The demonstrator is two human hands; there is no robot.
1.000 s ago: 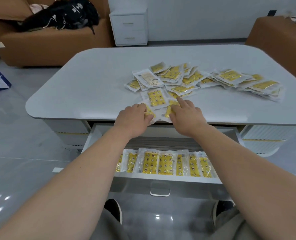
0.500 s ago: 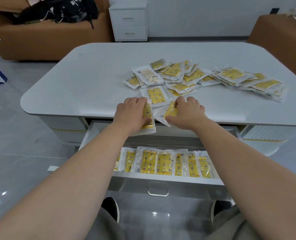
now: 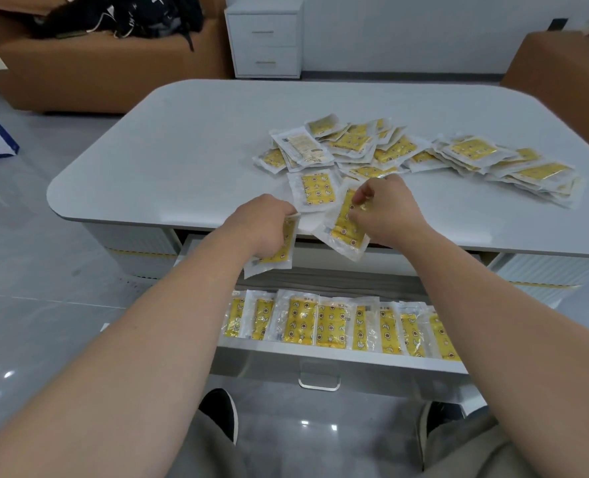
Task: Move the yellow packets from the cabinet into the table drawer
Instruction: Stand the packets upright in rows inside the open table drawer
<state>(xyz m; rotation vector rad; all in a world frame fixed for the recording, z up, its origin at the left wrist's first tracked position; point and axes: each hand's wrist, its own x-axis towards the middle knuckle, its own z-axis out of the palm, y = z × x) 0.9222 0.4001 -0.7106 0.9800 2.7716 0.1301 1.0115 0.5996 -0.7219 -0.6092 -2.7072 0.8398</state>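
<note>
Table (image 3: 182, 150), 2 hands (image 3: 262, 227) (image 3: 388, 213), 1 pkt (image 3: 281, 255) (image 3: 341, 232) each

open drawer (image 3: 337, 282) rear free, packet row (image 3: 332, 327) fills front

The packets (image 3: 315, 189) are yellow, printed with small stars and moons, inside clear, white-edged wrap. One flipped packet (image 3: 303, 146) in the heap shows a pale cream back. The table (image 3: 182, 150) is pale grey, the drawer (image 3: 320, 353) white, the sofa (image 3: 96, 74) tan and the floor (image 3: 44, 305) glossy grey.
</note>
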